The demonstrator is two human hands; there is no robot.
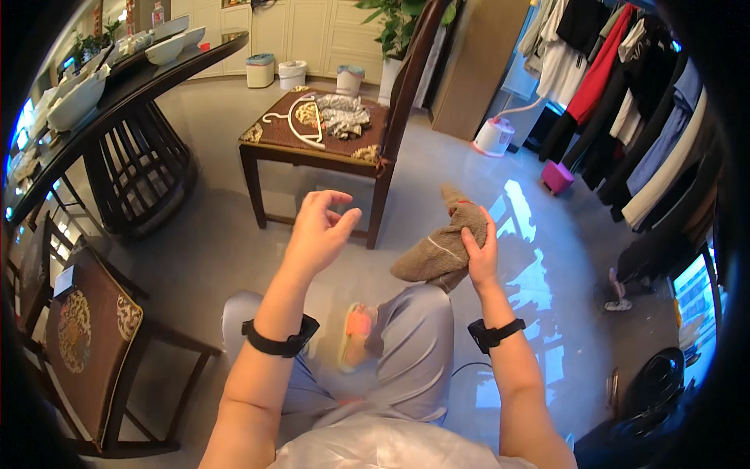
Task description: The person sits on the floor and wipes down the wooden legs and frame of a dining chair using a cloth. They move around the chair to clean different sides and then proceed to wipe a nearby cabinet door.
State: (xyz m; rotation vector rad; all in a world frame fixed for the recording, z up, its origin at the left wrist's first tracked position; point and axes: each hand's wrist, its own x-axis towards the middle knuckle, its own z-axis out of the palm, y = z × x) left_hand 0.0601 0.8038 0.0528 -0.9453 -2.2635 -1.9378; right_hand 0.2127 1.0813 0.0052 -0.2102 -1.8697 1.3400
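My right hand (484, 254) grips a fuzzy brown cloth (439, 248) by its right side, thumb on top. The cloth is bunched, with a thin pale line across it and a bit of red near its upper end; whether it is a towel or a garment I cannot tell. To its left my left hand (322, 227) is raised in the air, thumb and fingers apart and half bent, holding nothing. Beyond it, a white clothes hanger (295, 121) and a crumpled grey-and-white patterned cloth (344, 115) lie on the seat of a wooden chair (266, 153).
A dark table (156, 74) with white bowls stands at the far left, a second chair (94, 344) at the near left. Clothes (601, 70) hang at the right above a purple box (557, 178) and a white appliance (494, 137). Bins line the back.
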